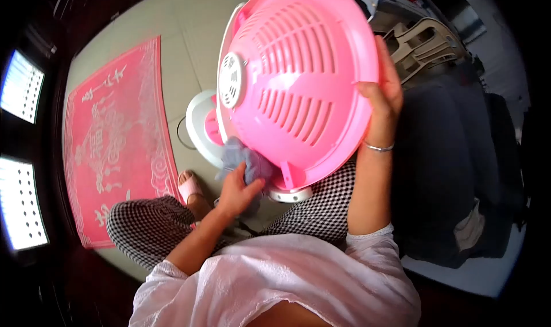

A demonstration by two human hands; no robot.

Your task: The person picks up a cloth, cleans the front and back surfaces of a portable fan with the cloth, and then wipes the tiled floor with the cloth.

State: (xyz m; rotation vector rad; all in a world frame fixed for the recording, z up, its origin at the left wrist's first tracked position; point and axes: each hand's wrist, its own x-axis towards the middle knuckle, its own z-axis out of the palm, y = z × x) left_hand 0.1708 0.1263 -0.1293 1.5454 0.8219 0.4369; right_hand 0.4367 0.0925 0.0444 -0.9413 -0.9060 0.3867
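Slotted shell (298,80) pink, hub (231,80) wht. Cloth (248,161) gry-blue. Trousers (143,223) blk/wht check; mat (140,97) pink w/ pale motifs.

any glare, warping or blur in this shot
Head view: strong fisheye curvature with black corners; bright panels at left blown out; glare on the pink slotted shell; dark fabric at right deep in shadow; dim edges look soft.

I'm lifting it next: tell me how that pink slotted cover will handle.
The pink cover is probably stiff, its dome unbent in the right hand. The open slots suggest lightness for its size; the glossy surface may slip.
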